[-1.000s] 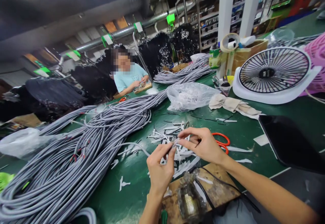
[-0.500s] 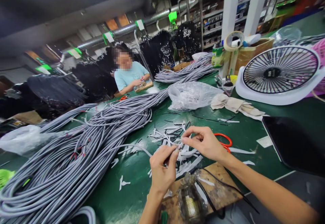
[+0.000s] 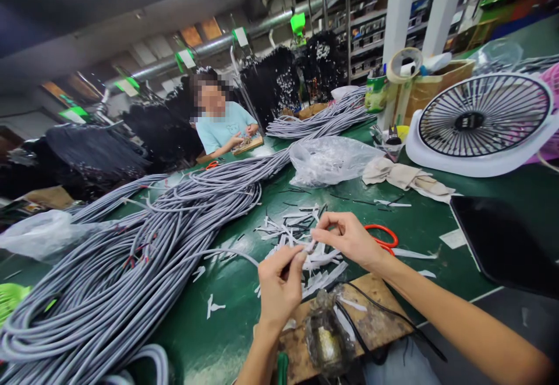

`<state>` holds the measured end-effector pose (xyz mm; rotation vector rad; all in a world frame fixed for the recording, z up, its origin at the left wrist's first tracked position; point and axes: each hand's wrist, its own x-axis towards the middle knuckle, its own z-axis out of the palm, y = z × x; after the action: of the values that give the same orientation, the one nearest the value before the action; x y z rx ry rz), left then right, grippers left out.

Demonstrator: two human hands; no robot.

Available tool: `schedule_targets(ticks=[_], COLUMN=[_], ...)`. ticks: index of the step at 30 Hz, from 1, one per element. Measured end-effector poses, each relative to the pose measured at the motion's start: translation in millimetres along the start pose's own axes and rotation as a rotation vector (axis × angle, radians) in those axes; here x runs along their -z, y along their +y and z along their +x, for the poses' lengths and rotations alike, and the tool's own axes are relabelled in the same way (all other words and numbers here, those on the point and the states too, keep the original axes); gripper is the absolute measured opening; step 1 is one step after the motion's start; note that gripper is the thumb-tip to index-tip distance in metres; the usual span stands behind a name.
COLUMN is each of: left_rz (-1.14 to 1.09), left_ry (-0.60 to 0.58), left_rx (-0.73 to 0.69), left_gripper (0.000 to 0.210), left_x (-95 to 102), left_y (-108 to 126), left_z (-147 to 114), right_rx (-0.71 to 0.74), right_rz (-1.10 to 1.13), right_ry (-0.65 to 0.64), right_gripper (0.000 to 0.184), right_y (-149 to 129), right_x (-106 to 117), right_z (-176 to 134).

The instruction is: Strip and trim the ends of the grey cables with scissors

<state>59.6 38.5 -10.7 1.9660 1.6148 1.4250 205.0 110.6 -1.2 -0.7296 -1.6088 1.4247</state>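
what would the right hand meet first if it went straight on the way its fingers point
The right hand would probably meet the left hand first, at its pinched fingers, though depth is unclear.

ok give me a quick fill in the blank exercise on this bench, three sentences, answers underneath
1. A ____-coloured cable leads from the coil to the left hand.
2. White scraps lie on the ____-coloured tabletop.
3. The coil is on the picture's left side, while the fan stands on its ____ side.

Missing words: grey; green; right.
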Motion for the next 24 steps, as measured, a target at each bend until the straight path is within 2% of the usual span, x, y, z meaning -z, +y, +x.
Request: schedule_targets(ticks=[3, 6, 9, 11, 15, 21, 24], left_rz=[-0.043, -0.025, 0.022, 0.023, -0.021, -0.057, -0.029], left_ry=[0.066, -0.024, -0.142, -0.167, -0.125, -0.062, -0.042], left_rx=[0.1, 0.103, 0.039, 0.009, 0.023, 0.121, 0.142], left_gripper=[0.022, 0.024, 0.023, 0.024, 0.024, 0.023, 0.024], left_x=[3.3, 3.4, 1.2, 0.6, 2.5, 3.0, 1.2], left_y=[-0.6, 1.3, 3.6, 4.3, 4.0, 3.2, 2.4], left_z=[3.7, 5.7, 4.8, 3.7, 3.3, 4.6, 3.5], right_rx=[-0.001, 0.011, 0.032, 0.054, 0.095, 0.084, 0.076], right_rz=[0.063, 0.079, 0.055, 0.016, -0.039, -0.076, -0.106], right_ry=[0.006, 0.028, 0.031, 0.032, 0.026, -0.108, -0.08], right_gripper=[0.031, 0.033, 0.03, 0.027, 0.025, 0.026, 0.022], right_y=[-1.3, -1.7, -0.4, 1.4, 4.5, 3.0, 3.7], right_x=[-1.0, -1.9, -1.6, -1.5, -2.8, -4.8, -5.7], right_z=[-2.4, -2.9, -1.2, 0.1, 0.3, -3.7, -5.3])
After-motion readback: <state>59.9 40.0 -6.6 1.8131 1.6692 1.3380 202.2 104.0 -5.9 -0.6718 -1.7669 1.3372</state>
